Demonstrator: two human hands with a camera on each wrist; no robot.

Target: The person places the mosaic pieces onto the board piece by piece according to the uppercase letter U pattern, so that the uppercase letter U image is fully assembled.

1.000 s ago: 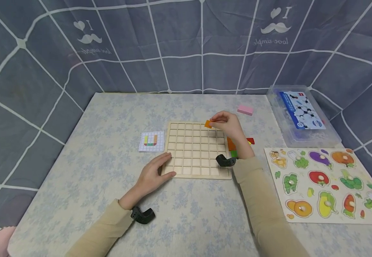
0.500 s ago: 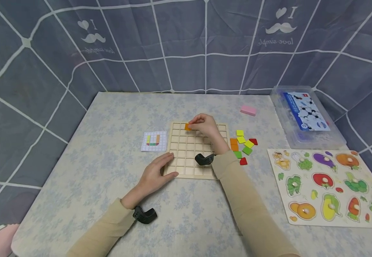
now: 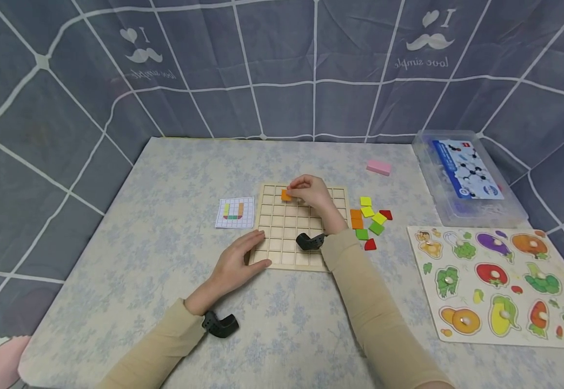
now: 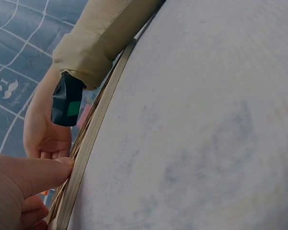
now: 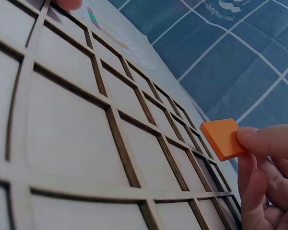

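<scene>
My right hand (image 3: 312,193) pinches a flat orange square tile (image 5: 223,138) by its edge between thumb and fingers. The tile is over the far row of the wooden grid board (image 3: 282,244), left of the board's middle. In the right wrist view it looks tilted and raised above the cells (image 5: 77,100). My left hand (image 3: 235,266) rests at the board's near left corner, fingers along the left side and thumb on the front edge (image 4: 79,177). A card (image 3: 235,212) printed with a coloured U-shape on a grid lies left of the board.
Several loose tiles lie right of the board: yellow (image 3: 366,201), orange (image 3: 356,214), green (image 3: 376,228) and red (image 3: 370,245). Farther right are a vegetable puzzle board (image 3: 466,292) and a clear plastic box (image 3: 471,178). A pink block (image 3: 378,167) lies behind.
My right hand has moved left across the far side of the board with the orange tile, then slightly nearer, uncovering the loose tiles. My left hand has stayed at the board.
</scene>
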